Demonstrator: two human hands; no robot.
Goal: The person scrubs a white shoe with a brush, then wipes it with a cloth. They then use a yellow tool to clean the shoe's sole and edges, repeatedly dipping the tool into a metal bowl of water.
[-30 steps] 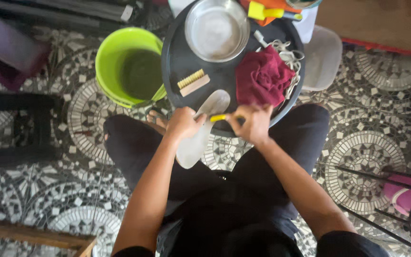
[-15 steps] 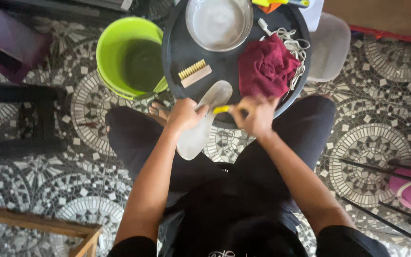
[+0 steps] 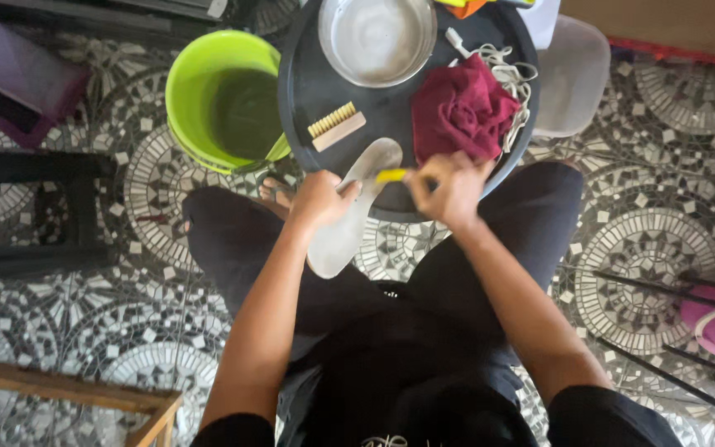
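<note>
Because the pale shoe insole point(image 3: 349, 207) hangs half off the near edge of the round dark worktop point(image 3: 308, 83), with only its upper end resting on the surface, it could well tip or slide down toward the lap if the left hand point(image 3: 320, 199) loosens; that hand is curled around the insole's middle, fingers wrapped over its edge. The right hand point(image 3: 450, 189) is closed in a fist on a small yellow-handled tool point(image 3: 392, 175), whose tip lies against the insole near its top; hard strokes there could, I judge, push the insole sideways or send the tool skidding onto the maroon cloth point(image 3: 462, 112) just beyond the knuckles. The lime green bucket point(image 3: 223, 99) stands on the patterned tile floor just beside the worktop, near enough that a jolted elbow or knee might knock it. The insole itself looks thin, flat and greyish white, long with rounded ends, lying diagonally from upper right to lower left. A wooden brush point(image 3: 337, 126) and a steel bowl point(image 3: 376, 37) sit further back on the worktop, apart from both hands.
</note>
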